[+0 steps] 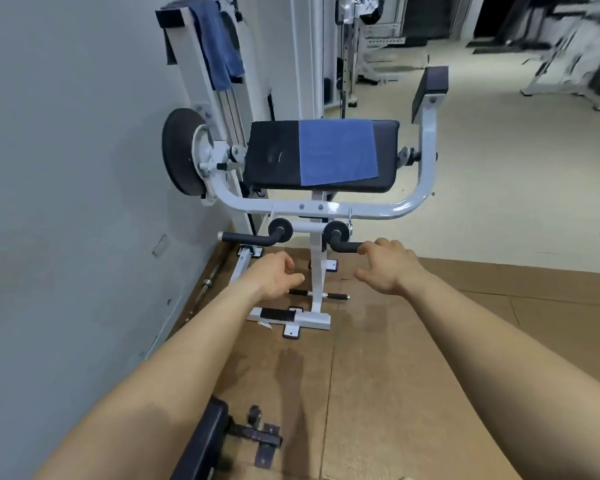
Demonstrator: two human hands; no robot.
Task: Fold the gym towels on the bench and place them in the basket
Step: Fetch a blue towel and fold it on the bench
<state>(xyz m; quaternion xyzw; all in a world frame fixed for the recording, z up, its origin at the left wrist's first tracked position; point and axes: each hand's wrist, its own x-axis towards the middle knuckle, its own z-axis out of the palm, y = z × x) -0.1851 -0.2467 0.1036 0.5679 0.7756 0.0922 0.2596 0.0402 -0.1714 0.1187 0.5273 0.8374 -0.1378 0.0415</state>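
Reach toward the towel. We extend the left hand (278,275) and right hand (388,265), fingers loosely curled and holding nothing. The blue towel (336,152) lies flat across the black padded bench (274,154), beyond both sets of fingertips and well apart from them. A second blue towel (219,46) hangs on the machine upright, farther beyond the left fingers. A foam handle grip (343,245) sits just beside the right fingertips. No basket is in view. We judge it best to pinch the towel's two near corners, one per hand, lifting evenly so its edges align.
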